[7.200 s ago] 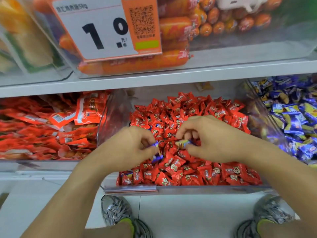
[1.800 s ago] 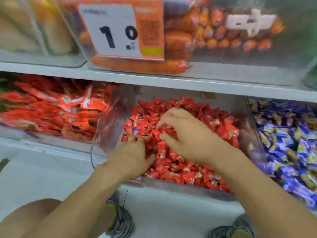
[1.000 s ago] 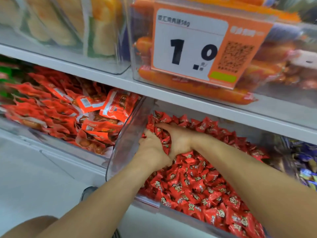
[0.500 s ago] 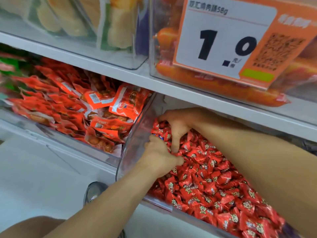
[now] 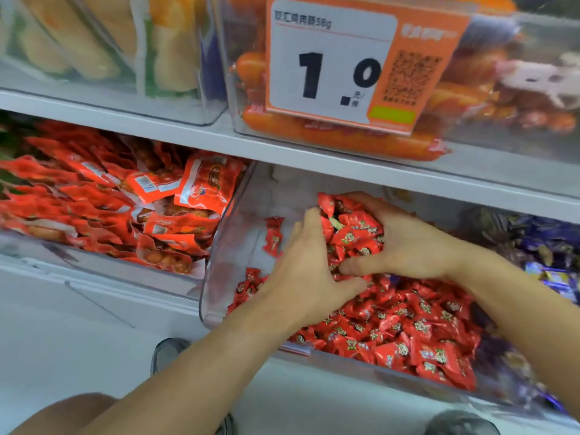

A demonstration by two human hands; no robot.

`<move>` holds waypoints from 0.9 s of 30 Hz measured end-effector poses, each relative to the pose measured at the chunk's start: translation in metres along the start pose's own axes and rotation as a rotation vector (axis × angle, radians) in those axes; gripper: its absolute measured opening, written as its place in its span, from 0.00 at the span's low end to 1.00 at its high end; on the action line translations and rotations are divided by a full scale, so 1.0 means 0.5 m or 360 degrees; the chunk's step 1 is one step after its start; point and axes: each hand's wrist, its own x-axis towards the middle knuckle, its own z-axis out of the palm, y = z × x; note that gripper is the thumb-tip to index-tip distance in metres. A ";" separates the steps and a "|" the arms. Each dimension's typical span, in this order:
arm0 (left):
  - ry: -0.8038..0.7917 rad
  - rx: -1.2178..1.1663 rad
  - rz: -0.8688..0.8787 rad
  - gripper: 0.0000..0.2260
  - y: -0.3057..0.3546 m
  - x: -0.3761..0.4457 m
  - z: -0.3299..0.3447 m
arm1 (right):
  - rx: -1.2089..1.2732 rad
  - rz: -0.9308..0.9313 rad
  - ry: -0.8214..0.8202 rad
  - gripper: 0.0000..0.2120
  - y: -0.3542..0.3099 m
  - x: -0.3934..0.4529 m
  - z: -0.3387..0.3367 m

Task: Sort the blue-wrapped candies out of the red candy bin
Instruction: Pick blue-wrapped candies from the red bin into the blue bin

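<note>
The clear red candy bin (image 5: 219,265) on the lower shelf holds a mass of red-wrapped candies (image 5: 408,324). Both hands are inside it. My right hand (image 5: 411,243) cups a heap of red candies, fingers curled over the top and thumb underneath. My left hand (image 5: 304,277) presses against the left side of that heap with fairly straight fingers. Bare bin floor (image 5: 282,202) shows at the back left, with a few stray red candies. I see no blue wrapper among the red ones; the heap hides what lies under it.
The bin of blue-wrapped candies (image 5: 546,243) stands directly right. A bin of red snack packets (image 5: 125,208) is on the left. The upper shelf edge (image 5: 282,152) and an orange price tag (image 5: 329,64) hang close above. My shoes (image 5: 169,350) are on the white floor.
My right hand has raked a heap of red candies away from the back left corner, baring the bin floor there. My left hand has moved up against the heap.
</note>
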 end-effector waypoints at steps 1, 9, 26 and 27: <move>-0.0115 0.0067 0.0107 0.41 0.008 -0.005 0.004 | -0.0020 -0.0029 0.0114 0.39 0.006 -0.035 -0.003; -0.0686 0.0070 0.0250 0.29 0.020 0.008 -0.032 | -0.0509 0.0024 0.0138 0.41 0.065 -0.173 -0.004; -0.0561 0.0219 0.0145 0.12 0.025 0.038 -0.022 | -0.0485 0.0225 0.0439 0.10 0.070 -0.149 -0.023; -0.0563 0.0288 0.0169 0.12 0.026 0.039 -0.025 | -0.0440 0.0209 0.0516 0.09 0.073 -0.152 -0.027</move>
